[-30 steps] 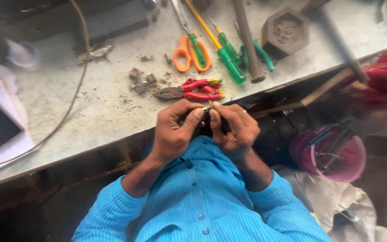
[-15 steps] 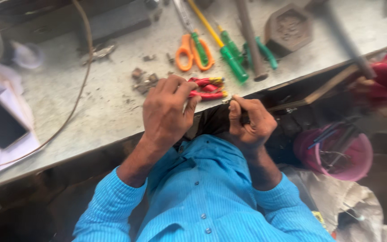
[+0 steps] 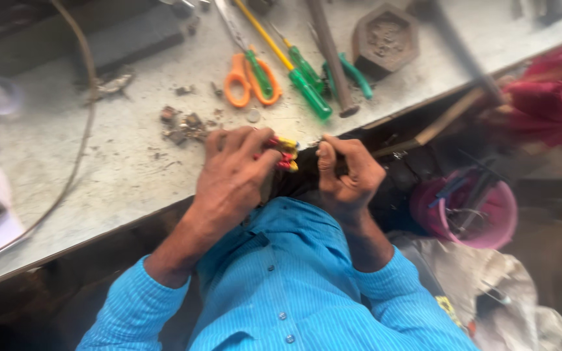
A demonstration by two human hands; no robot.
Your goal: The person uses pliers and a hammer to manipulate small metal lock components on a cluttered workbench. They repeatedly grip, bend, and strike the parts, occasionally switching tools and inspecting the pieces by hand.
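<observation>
Red-handled pliers [image 3: 283, 153] sit at the bench [image 3: 66, 162] edge under the left hand [image 3: 232, 179], fingers closed over them. Right hand [image 3: 346, 177] is curled tight on something tiny, can't tell what. Loose grip near that edge, and either could drop into the pink bucket [image 3: 466, 211].

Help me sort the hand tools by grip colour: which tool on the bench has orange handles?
The scissors, lying at the bench's far side above the left hand. The screwdrivers beside them have green handles, and the pliers under the left hand have red and yellow grips.
</observation>
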